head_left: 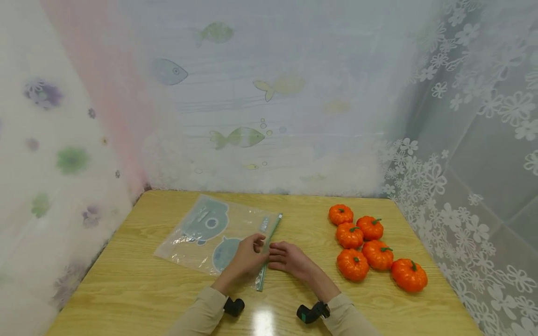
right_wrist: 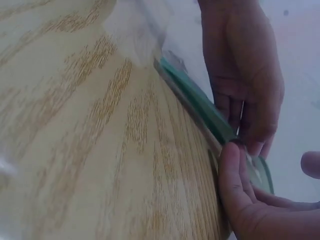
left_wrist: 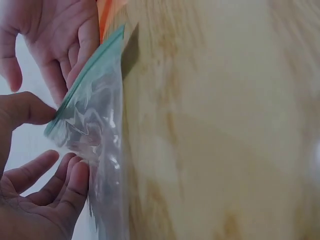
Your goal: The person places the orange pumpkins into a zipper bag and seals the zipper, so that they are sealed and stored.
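Plastic bag [head_left: 212, 240], clear with bluish animal prints [head_left: 201, 219], lies on the table [head_left: 126, 280], left of centre, most of its body to the left of your hands and a little farther from you. What counts is the green zip strip [head_left: 275, 226] along its right-hand edge: its long axis runs away from you, the far end leaning to your right, and your two hands meet across it near its middle. Your left hand [head_left: 247, 259] is on the bag's side of that line and is the nearer to the body; its thumb is on the strip and its fingers curl in against the clear film, so you have the edge in a grasp there, and in the left wrist view the strip's near end looks lifted a little. Your right hand [head_left: 294, 261] is on the outer side, fingers fairly straight and side by side, tips touching the strip, thumb held apart, so it grips nothing. These views do not show whether the two layers at the edge are parted. Six orange pumpkins [head_left: 377, 256] sit to the right, well apart from the bag, your right hand being the closer to them.
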`<action>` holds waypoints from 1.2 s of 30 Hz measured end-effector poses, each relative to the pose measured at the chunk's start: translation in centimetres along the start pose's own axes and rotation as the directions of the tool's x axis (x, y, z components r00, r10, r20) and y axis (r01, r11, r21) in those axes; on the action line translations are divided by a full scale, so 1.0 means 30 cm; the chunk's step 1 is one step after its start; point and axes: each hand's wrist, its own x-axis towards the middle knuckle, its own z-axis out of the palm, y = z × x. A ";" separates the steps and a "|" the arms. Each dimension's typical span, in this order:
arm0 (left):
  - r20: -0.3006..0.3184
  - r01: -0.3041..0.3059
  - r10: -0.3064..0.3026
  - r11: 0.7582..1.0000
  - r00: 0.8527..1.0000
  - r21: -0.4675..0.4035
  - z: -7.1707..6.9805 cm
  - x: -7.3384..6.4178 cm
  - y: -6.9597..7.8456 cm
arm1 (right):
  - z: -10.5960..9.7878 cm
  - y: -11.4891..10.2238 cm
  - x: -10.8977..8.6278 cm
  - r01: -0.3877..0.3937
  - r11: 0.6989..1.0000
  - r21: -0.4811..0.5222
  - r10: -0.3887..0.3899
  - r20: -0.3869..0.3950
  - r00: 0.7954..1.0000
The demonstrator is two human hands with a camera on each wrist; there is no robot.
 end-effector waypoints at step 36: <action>-0.078 -0.050 0.030 0.961 0.997 -0.273 -0.033 -0.032 0.063 | 0.066 0.000 0.044 0.341 0.914 -0.220 -0.368 -0.095 0.925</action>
